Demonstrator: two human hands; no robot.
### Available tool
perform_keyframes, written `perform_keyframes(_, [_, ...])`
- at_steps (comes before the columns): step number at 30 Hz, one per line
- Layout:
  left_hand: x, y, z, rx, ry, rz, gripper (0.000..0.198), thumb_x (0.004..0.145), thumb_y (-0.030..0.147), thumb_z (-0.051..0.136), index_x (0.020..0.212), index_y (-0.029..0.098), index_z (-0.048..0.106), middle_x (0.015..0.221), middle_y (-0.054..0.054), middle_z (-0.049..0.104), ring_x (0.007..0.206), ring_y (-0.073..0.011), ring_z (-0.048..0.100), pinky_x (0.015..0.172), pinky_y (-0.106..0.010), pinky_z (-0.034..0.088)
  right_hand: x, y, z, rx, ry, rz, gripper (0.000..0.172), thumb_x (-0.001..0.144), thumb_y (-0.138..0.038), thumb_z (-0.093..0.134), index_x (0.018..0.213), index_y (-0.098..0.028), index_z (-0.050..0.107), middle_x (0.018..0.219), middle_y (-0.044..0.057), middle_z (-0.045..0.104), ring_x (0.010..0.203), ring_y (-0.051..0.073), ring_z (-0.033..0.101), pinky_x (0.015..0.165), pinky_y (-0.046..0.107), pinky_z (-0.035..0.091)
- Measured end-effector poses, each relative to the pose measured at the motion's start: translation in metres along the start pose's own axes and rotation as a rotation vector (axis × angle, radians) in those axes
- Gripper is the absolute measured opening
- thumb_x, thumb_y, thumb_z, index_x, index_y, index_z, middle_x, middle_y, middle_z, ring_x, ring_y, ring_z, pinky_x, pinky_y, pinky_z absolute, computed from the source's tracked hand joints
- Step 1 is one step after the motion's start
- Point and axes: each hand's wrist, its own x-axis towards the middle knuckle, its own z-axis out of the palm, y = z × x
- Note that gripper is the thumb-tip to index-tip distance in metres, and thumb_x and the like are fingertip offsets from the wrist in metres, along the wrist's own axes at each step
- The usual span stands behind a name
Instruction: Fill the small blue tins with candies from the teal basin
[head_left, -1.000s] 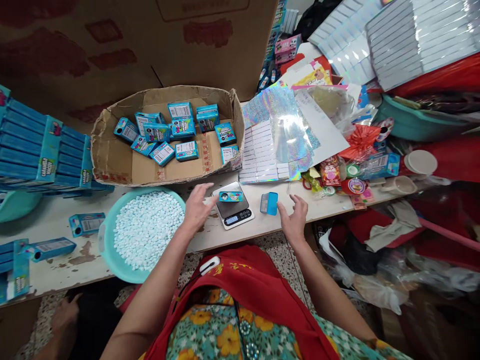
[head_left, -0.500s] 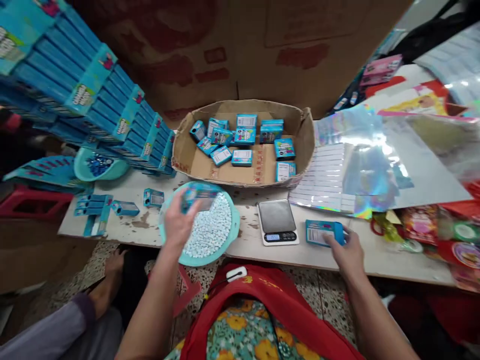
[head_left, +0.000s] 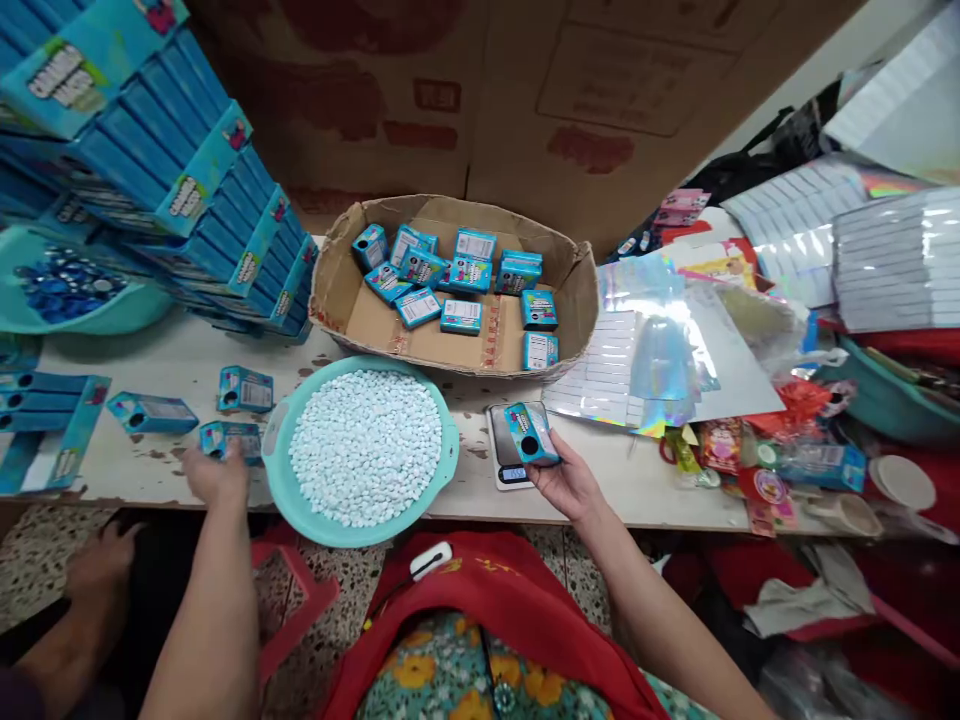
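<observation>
A small blue candy box (head_left: 229, 441) is at the table's left, with my left hand (head_left: 217, 478) closed on its near side; motion blurs the fingers. Over the digital scale (head_left: 495, 448), my right hand (head_left: 568, 482) grips another small blue candy box (head_left: 527, 432), tilted, with a dark round hole on its face. That box hides part of the scale's pan, and whether it touches the pan I cannot tell. Between the hands stands a turquoise basin (head_left: 450, 450) full of small white pellets (head_left: 367, 445).
A cut-down cardboard box (head_left: 480, 350) holds several blue boxes. Display cartons (head_left: 187, 190) are stacked at the left, before a turquoise bowl (head_left: 127, 320) of blue pieces. Shiny sheets (head_left: 660, 350) and packets (head_left: 724, 445) lie right. Another person's foot (head_left: 97, 575) is below left.
My left hand has carried its box from above the basin leftward to the table. My right hand has lifted its box from the table and moved left over the scale. The view has shifted.
</observation>
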Motion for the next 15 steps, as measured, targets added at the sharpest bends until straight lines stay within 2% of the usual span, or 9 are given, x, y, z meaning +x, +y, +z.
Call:
perform_keyframes(2, [-0.014,0.027,-0.008,0.137,0.115,-0.116,0.062,0.068,0.049,0.067,0.113,0.012,0.045,0.122,-0.016,0.049,0.123,-0.0438,0.037,0.102,-0.066,0.025,-0.002,0.002,0.003,-0.032,-0.042,-0.014,0.018,0.077,-0.030,0.065,0.093,-0.021,0.063,0.090,0.003,0.073,0.084,0.020,0.070,0.074,0.039,0.059])
perform_keyframes(4, [-0.042,0.070,-0.017,0.142,0.165,-0.047,0.058,0.074,0.046,0.063,0.118,0.012,0.046,0.128,-0.018,0.046,0.126,-0.0387,0.034,0.107,-0.060,0.022,-0.005,0.006,0.013,-0.073,-0.079,-0.066,0.022,0.074,-0.026,0.067,0.095,-0.022,0.063,0.096,0.004,0.072,0.092,0.023,0.068,0.079,0.043,0.058])
perform_keyframes(5, [-0.062,0.096,-0.019,0.057,0.139,0.000,0.053,0.078,0.045,0.058,0.118,0.013,0.047,0.128,-0.018,0.047,0.126,-0.0352,0.036,0.107,-0.057,0.024,-0.006,0.010,0.021,-0.086,-0.090,-0.099,0.025,0.072,-0.025,0.068,0.096,-0.023,0.063,0.098,0.003,0.072,0.096,0.023,0.068,0.082,0.044,0.057])
perform_keyframes(6, [-0.085,0.122,-0.019,-0.076,0.045,0.032,0.047,0.081,0.045,0.055,0.117,0.015,0.049,0.126,-0.016,0.049,0.122,-0.0313,0.042,0.104,-0.052,0.032,-0.008,0.014,0.031,-0.096,-0.103,-0.129,0.028,0.070,-0.025,0.070,0.097,-0.024,0.063,0.100,0.003,0.072,0.098,0.023,0.067,0.085,0.045,0.056])
perform_keyframes(8, [-0.133,0.173,-0.014,-0.396,-0.368,0.051,0.048,0.081,0.044,0.054,0.121,0.020,0.047,0.120,-0.012,0.055,0.105,-0.0247,0.055,0.090,-0.042,0.047,-0.014,0.025,0.054,-0.130,-0.168,-0.148,0.035,0.066,-0.028,0.073,0.099,-0.024,0.063,0.103,0.003,0.071,0.099,0.024,0.066,0.089,0.045,0.054])
perform_keyframes(9, [-0.154,0.195,-0.011,-0.514,-0.607,0.051,0.055,0.077,0.043,0.060,0.125,0.021,0.044,0.120,-0.011,0.056,0.100,-0.0227,0.057,0.084,-0.038,0.050,-0.018,0.029,0.066,-0.166,-0.218,-0.134,0.038,0.064,-0.029,0.075,0.100,-0.023,0.063,0.104,0.004,0.070,0.098,0.024,0.066,0.090,0.044,0.053])
perform_keyframes(10, [-0.172,0.214,-0.009,-0.586,-0.783,0.044,0.060,0.074,0.040,0.064,0.126,0.021,0.043,0.117,-0.010,0.058,0.095,-0.0207,0.059,0.082,-0.035,0.051,-0.022,0.031,0.075,-0.224,-0.266,-0.113,0.042,0.063,-0.031,0.076,0.102,-0.023,0.063,0.105,0.005,0.070,0.097,0.024,0.066,0.090,0.044,0.053])
perform_keyframes(12, [-0.193,0.238,-0.008,-0.639,-0.873,0.026,0.050,0.079,0.038,0.059,0.123,0.020,0.045,0.106,-0.007,0.062,0.091,-0.0174,0.059,0.084,-0.033,0.049,-0.028,0.030,0.087,-0.387,-0.321,-0.084,0.047,0.059,-0.034,0.079,0.102,-0.022,0.064,0.103,0.007,0.070,0.092,0.025,0.067,0.086,0.041,0.055])
perform_keyframes(15, [-0.193,0.244,-0.017,-0.507,-0.982,0.142,0.051,0.075,0.040,0.063,0.121,0.023,0.051,0.101,-0.004,0.064,0.089,-0.0182,0.059,0.083,-0.034,0.049,-0.021,0.020,0.093,-0.619,-0.224,-0.146,0.052,0.043,-0.034,0.085,0.090,-0.024,0.065,0.098,0.009,0.071,0.088,0.027,0.068,0.074,0.037,0.059])
